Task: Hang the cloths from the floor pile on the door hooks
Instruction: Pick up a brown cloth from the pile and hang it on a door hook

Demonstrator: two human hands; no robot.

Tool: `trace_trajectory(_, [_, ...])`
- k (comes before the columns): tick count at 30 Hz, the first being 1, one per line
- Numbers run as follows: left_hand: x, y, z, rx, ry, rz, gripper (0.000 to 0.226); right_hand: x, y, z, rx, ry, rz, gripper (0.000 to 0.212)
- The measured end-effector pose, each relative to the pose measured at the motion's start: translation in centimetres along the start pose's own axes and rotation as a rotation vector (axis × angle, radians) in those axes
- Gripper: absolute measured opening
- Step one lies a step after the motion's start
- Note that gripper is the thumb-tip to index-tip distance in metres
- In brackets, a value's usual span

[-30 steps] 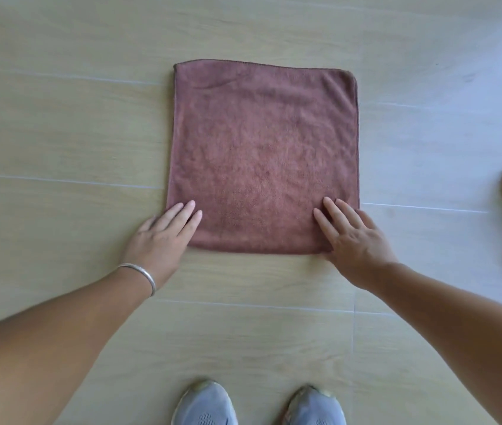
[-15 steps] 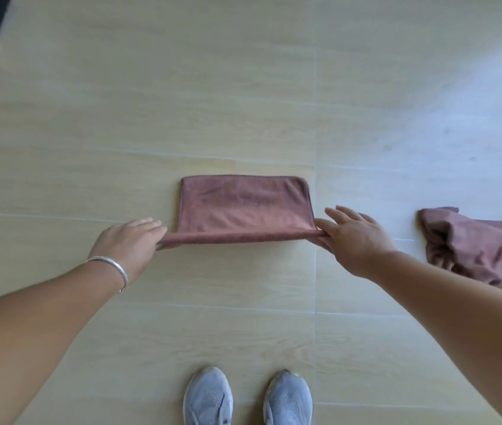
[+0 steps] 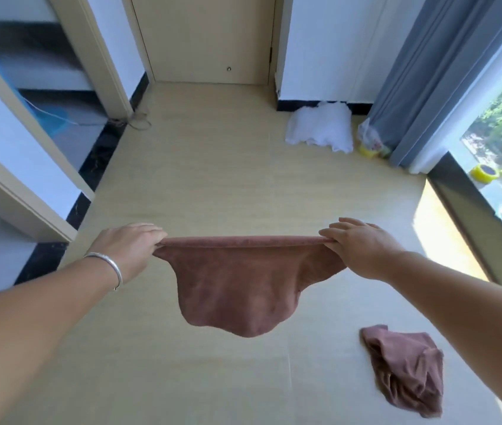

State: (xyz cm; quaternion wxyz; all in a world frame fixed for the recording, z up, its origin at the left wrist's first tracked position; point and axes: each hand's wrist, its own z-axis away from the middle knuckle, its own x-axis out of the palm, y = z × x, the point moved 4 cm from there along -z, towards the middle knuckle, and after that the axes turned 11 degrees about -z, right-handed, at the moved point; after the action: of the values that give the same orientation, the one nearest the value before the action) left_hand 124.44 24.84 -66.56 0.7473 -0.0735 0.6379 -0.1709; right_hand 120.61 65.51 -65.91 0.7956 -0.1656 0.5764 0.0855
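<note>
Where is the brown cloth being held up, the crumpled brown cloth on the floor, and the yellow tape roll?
held brown cloth [image 3: 243, 289], head view, hanging middle
crumpled brown cloth [image 3: 406, 366], head view, centre folds
yellow tape roll [image 3: 485, 172], head view, top

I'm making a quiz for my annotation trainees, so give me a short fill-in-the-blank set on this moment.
1. The held cloth is gripped by ____ hands, the left hand and the right hand.
2. The crumpled cloth lies on the ____.
3. The bracelet is on the ____ wrist.
4. The curtain hangs on the ____ side of the view.

Missing words: two; floor; left; right
</note>
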Motion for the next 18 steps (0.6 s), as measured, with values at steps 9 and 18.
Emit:
trace_trajectory(9, [-32.8, -10.5, 0.2, -0.114, 0.294, -0.04, 0.022, -32.6, -3.1, 5.1, -0.016, 0.286, 0.11, 0.036])
trace_trajectory(18, [-52.4, -16.6, 4.9, -0.156, 0.47, -0.106, 0.027, -52.1, -6.8, 13.0, 0.025, 0.408, 0.121, 0.036])
